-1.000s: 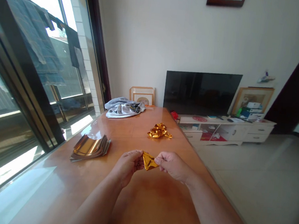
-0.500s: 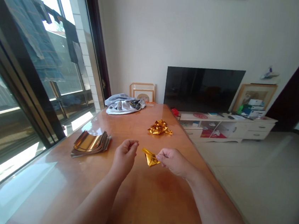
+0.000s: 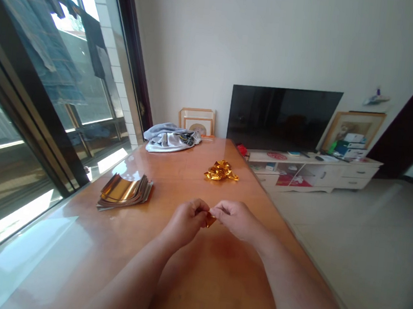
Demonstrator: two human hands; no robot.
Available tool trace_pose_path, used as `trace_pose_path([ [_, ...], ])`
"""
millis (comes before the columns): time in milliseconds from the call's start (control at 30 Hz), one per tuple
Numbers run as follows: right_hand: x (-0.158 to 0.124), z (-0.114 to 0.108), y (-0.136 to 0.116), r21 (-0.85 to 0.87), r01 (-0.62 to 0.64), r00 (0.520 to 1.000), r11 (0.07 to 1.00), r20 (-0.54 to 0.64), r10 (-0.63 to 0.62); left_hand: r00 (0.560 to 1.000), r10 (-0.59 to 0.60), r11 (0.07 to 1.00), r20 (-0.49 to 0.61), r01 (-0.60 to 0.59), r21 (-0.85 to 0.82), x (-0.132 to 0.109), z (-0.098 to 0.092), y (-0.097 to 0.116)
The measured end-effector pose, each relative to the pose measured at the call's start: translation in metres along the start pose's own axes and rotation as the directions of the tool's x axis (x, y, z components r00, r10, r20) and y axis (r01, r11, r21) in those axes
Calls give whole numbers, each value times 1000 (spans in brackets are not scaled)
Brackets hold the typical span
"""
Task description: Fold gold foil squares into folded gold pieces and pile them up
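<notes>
A small folded piece of gold foil paper is pinched between my two hands above the table, mostly hidden by the fingers. My left hand closes on its left side, thumb against the fingers. From the right, my right hand grips its upper edge between thumb and fingertips. Beyond my hands lies a pile of folded gold foil pieces. Off to the left rests a stack of gold foil sheets, curled up at the edges.
The glossy wooden table has its right edge beside my right forearm. Bunched grey cloth lies at its far end, near framed pictures. A television stands on a white cabinet; a glass sliding door is at left.
My left hand has moved right and taken hold of the gold foil piece too. My right hand still holds it, and the hands now meet. The view has tilted slightly.
</notes>
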State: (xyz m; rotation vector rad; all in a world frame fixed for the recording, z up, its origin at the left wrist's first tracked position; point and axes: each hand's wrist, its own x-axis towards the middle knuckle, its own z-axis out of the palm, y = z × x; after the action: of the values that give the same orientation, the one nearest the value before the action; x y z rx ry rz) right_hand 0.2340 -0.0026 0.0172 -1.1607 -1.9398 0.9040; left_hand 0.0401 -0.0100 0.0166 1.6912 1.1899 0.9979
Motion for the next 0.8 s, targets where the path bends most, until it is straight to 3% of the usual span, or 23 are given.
trace_pose_path([
  [167,2,-3,-2,199,-27,989,980,-137,55,990,-139,922,-14,124,-368,1,-6,2],
  [333,3,2,-7,309,-34,994,951,-93,65,969,-245,763,30,212,-610,2,-9,-2],
  [533,2,11,-13,280,10,1000,960,-31,-1,959,-270,691,91,258,-675,-1,-7,1],
  [800,4,14,-9,252,13,997,968,-77,7,971,-230,762,64,221,-608,-2,-4,3],
])
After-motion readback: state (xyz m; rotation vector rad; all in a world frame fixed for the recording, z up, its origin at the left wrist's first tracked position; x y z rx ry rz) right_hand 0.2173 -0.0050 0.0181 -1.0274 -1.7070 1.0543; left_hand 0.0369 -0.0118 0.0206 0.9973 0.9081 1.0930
